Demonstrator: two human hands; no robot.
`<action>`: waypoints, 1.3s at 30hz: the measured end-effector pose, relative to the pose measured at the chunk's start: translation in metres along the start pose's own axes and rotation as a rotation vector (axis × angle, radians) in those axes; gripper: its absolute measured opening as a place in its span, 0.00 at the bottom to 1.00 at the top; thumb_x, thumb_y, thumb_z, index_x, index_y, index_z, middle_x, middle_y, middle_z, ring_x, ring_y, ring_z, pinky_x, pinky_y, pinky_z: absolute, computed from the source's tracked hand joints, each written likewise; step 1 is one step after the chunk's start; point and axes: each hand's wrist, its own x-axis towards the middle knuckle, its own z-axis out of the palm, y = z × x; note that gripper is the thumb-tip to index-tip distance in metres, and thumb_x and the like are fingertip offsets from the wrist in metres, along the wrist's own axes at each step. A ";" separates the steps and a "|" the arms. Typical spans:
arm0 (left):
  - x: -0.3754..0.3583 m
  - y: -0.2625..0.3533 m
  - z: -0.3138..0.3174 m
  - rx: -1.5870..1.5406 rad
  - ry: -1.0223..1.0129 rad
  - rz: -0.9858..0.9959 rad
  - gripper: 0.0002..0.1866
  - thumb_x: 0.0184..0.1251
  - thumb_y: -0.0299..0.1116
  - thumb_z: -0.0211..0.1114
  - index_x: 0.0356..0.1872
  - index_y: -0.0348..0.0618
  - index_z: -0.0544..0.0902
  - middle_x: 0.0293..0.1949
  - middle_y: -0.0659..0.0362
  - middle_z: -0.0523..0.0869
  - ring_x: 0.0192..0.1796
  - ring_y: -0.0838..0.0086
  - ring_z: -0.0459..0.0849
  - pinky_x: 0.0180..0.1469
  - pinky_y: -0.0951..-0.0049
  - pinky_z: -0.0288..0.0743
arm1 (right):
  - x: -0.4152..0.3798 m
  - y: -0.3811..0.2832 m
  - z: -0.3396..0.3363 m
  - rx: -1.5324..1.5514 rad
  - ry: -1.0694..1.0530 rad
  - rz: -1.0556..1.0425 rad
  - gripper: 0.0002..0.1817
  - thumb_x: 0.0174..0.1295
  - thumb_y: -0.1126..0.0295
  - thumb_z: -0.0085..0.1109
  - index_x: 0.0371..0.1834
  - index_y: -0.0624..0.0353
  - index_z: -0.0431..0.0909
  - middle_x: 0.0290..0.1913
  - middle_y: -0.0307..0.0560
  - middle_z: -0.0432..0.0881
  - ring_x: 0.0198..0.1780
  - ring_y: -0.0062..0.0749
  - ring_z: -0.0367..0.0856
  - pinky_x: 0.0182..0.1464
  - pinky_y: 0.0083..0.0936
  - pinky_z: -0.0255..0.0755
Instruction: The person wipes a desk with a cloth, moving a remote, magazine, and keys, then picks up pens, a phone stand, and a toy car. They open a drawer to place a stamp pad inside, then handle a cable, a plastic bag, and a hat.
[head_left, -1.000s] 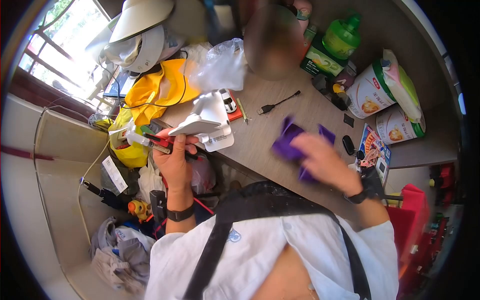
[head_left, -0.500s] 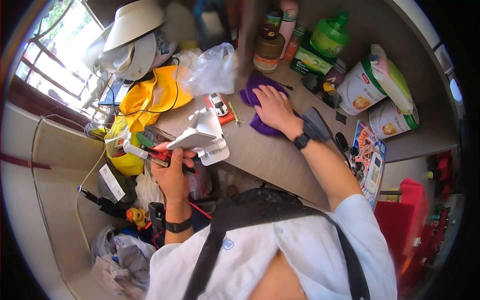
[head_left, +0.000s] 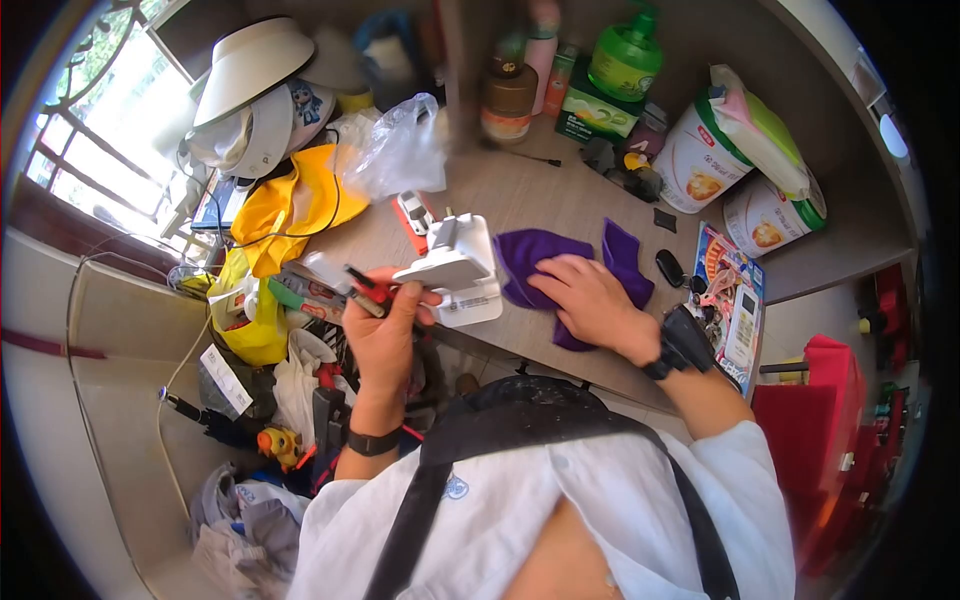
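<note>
Desk [head_left: 482, 190], wood-grain top: bears the lot. Tubs w/ green rims [head_left: 702, 160], 2 pcs, far R side. Yellow cloth [head_left: 300, 212], far L, dark cord across it; clear plastic bag [head_left: 405, 150] next to it. Purple cloth [head_left: 538, 258], 1 pc, rumpled, on desktop nr front edge, just R of white stand. R hand [head_left: 592, 305]: palm down on purple cloth, fingers extended, slightly bent & a bit apart, pressing, not gripping. White stand [head_left: 462, 268], 1 pc (print on base, too sm. to read), by L hand [head_left: 385, 325]. L fingers: curled nearly closed, thumb opp., round pens [head_left: 368, 296] & edge of stand. Toy car [head_left: 413, 215], white, on red-orange item, behind stand. Short black cable [head_left: 530, 157], toward rear.
</note>
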 end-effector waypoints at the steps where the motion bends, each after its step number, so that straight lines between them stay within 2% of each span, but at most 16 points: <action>1: 0.001 -0.003 0.008 -0.001 -0.003 0.002 0.07 0.59 0.22 0.57 0.37 0.36 0.72 0.25 0.53 0.81 0.22 0.79 0.77 0.24 0.84 0.69 | -0.013 -0.001 -0.007 -0.012 -0.039 0.022 0.23 0.41 0.75 0.55 0.46 0.54 0.72 0.49 0.43 0.71 0.52 0.38 0.67 0.49 0.33 0.65; 3: 0.006 -0.011 0.025 -0.020 -0.051 0.009 0.07 0.59 0.23 0.58 0.38 0.36 0.72 0.25 0.53 0.82 0.23 0.79 0.77 0.23 0.84 0.68 | -0.038 -0.002 -0.021 -0.053 -0.078 0.111 0.23 0.41 0.74 0.55 0.46 0.54 0.72 0.49 0.43 0.71 0.52 0.39 0.67 0.49 0.32 0.65; 5: 0.014 -0.017 0.039 0.031 -0.137 -0.112 0.08 0.59 0.23 0.58 0.38 0.35 0.71 0.27 0.55 0.81 0.26 0.78 0.80 0.22 0.84 0.70 | -0.056 0.002 -0.034 -0.096 -0.116 0.200 0.23 0.41 0.74 0.55 0.47 0.55 0.72 0.49 0.43 0.71 0.52 0.39 0.68 0.49 0.31 0.64; 7: 0.023 -0.031 0.066 -0.007 -0.151 -0.050 0.07 0.59 0.24 0.58 0.37 0.35 0.71 0.29 0.58 0.79 0.26 0.79 0.80 0.22 0.83 0.71 | -0.069 0.009 -0.047 -0.171 -0.158 0.347 0.21 0.43 0.72 0.56 0.46 0.55 0.73 0.50 0.43 0.71 0.52 0.39 0.67 0.49 0.30 0.65; 9: 0.031 -0.036 0.091 0.037 -0.178 -0.114 0.07 0.59 0.24 0.58 0.37 0.35 0.72 0.29 0.59 0.78 0.27 0.79 0.80 0.21 0.82 0.71 | -0.064 0.015 -0.070 -0.131 -0.184 0.335 0.18 0.45 0.69 0.56 0.43 0.58 0.73 0.49 0.46 0.72 0.51 0.42 0.68 0.49 0.31 0.65; 14: 0.045 -0.074 0.113 0.076 -0.236 -0.154 0.09 0.59 0.24 0.57 0.40 0.36 0.73 0.28 0.61 0.78 0.30 0.79 0.81 0.20 0.82 0.71 | 0.001 0.043 -0.107 0.212 0.278 0.407 0.10 0.51 0.70 0.54 0.36 0.62 0.73 0.35 0.50 0.78 0.38 0.42 0.77 0.39 0.30 0.70; 19: 0.042 -0.051 0.094 0.187 -0.229 -0.205 0.13 0.59 0.25 0.56 0.45 0.34 0.71 0.34 0.59 0.78 0.32 0.76 0.82 0.19 0.84 0.70 | 0.078 0.114 -0.054 0.235 0.214 0.343 0.08 0.51 0.73 0.54 0.35 0.61 0.75 0.32 0.50 0.79 0.35 0.41 0.78 0.36 0.27 0.71; 22: 0.035 -0.042 0.069 0.095 -0.089 -0.191 0.12 0.60 0.24 0.54 0.45 0.36 0.71 0.41 0.58 0.77 0.32 0.74 0.83 0.19 0.84 0.68 | 0.106 0.143 -0.012 0.297 0.104 0.321 0.09 0.49 0.71 0.55 0.34 0.59 0.76 0.32 0.51 0.79 0.35 0.42 0.78 0.37 0.30 0.71; 25: 0.026 -0.040 0.042 0.033 -0.007 -0.233 0.11 0.60 0.24 0.55 0.44 0.36 0.71 0.42 0.58 0.77 0.32 0.74 0.83 0.18 0.85 0.66 | 0.124 0.149 0.006 0.071 -0.032 0.228 0.11 0.46 0.70 0.56 0.34 0.59 0.77 0.31 0.52 0.80 0.35 0.43 0.79 0.37 0.32 0.71; 27: 0.018 -0.037 0.028 0.006 0.057 -0.250 0.09 0.60 0.25 0.55 0.42 0.36 0.71 0.39 0.57 0.77 0.31 0.73 0.83 0.18 0.85 0.65 | 0.132 0.147 0.009 -0.021 -0.157 0.314 0.12 0.44 0.71 0.57 0.35 0.60 0.77 0.31 0.53 0.80 0.36 0.46 0.78 0.38 0.35 0.71; 29: 0.011 -0.037 0.017 -0.045 0.103 -0.234 0.09 0.60 0.24 0.55 0.42 0.37 0.71 0.36 0.55 0.78 0.30 0.73 0.83 0.18 0.85 0.66 | 0.135 0.149 0.003 -0.016 -0.184 0.179 0.10 0.44 0.72 0.57 0.31 0.62 0.77 0.25 0.50 0.80 0.30 0.40 0.79 0.33 0.32 0.71; 31: 0.008 -0.037 0.013 -0.067 0.131 -0.228 0.09 0.60 0.24 0.54 0.42 0.36 0.71 0.34 0.55 0.78 0.29 0.72 0.83 0.18 0.85 0.66 | 0.137 0.121 -0.040 0.792 -0.268 0.547 0.06 0.49 0.73 0.56 0.30 0.62 0.75 0.23 0.43 0.78 0.25 0.25 0.76 0.27 0.20 0.71; 32: 0.007 -0.034 0.015 -0.092 0.131 -0.233 0.09 0.60 0.24 0.54 0.42 0.36 0.71 0.34 0.55 0.78 0.29 0.72 0.83 0.18 0.85 0.66 | 0.133 0.111 -0.057 0.789 -0.271 0.550 0.06 0.49 0.73 0.56 0.30 0.62 0.75 0.23 0.43 0.78 0.25 0.25 0.76 0.27 0.20 0.71; 34: 0.008 -0.028 0.026 -0.122 0.121 -0.244 0.09 0.60 0.24 0.54 0.42 0.36 0.71 0.34 0.55 0.78 0.29 0.72 0.83 0.18 0.85 0.66 | 0.116 0.088 -0.086 1.614 -0.181 0.521 0.09 0.55 0.74 0.54 0.39 0.60 0.71 0.28 0.40 0.75 0.23 0.13 0.70 0.24 0.08 0.68; 37: 0.012 -0.019 0.049 -0.199 0.021 -0.223 0.09 0.61 0.25 0.55 0.41 0.36 0.71 0.34 0.55 0.78 0.28 0.72 0.82 0.18 0.85 0.67 | 0.092 0.043 -0.103 1.828 -0.128 0.486 0.16 0.57 0.76 0.52 0.49 0.60 0.63 0.33 0.44 0.71 0.23 0.14 0.68 0.22 0.00 0.66; 39: 0.012 -0.011 0.065 -0.197 -0.097 -0.209 0.08 0.61 0.26 0.55 0.41 0.36 0.71 0.33 0.55 0.77 0.27 0.73 0.82 0.18 0.85 0.68 | 0.081 0.026 -0.103 1.890 -0.091 0.462 0.18 0.57 0.76 0.52 0.50 0.59 0.61 0.33 0.45 0.71 0.24 0.14 0.69 0.22 0.01 0.66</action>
